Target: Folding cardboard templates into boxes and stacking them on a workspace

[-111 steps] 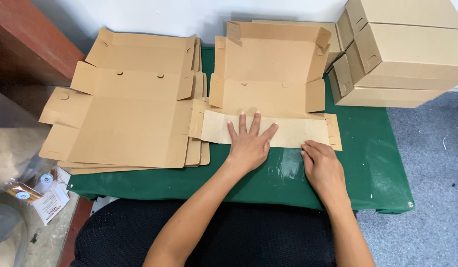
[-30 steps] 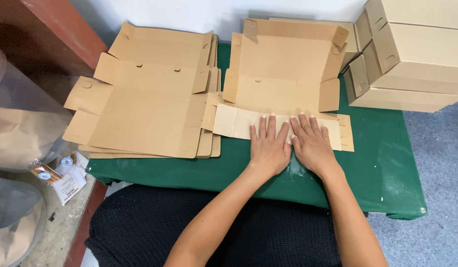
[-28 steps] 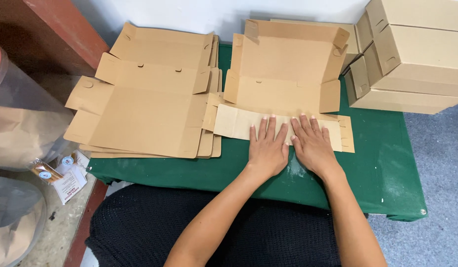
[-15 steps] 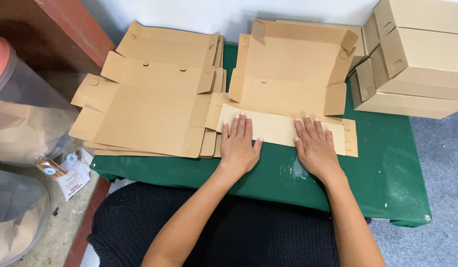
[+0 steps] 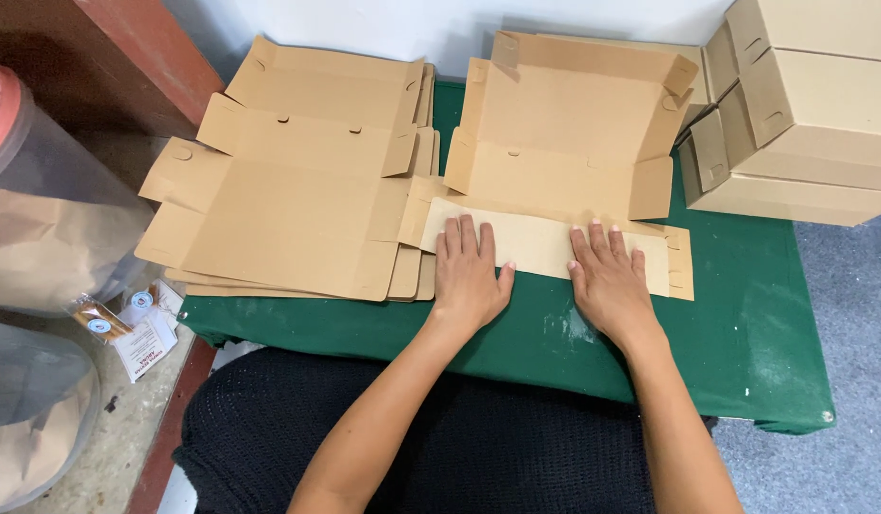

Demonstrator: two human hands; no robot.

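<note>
The folded flap (image 5: 540, 243) of the box blank (image 5: 569, 143) lies flat on the green table (image 5: 745, 324), in front of you. Your left hand (image 5: 469, 271) and right hand (image 5: 607, 281) press it, palms down, fingers spread, well apart. Flat blanks (image 5: 288, 190) stacked left, finished boxes (image 5: 802, 105) right.

We hold our left hand (image 5: 469, 271) and right hand (image 5: 609, 281) flat, palms down, fingers spread and pointing away, set apart, both bare forearms reaching forward.
</note>
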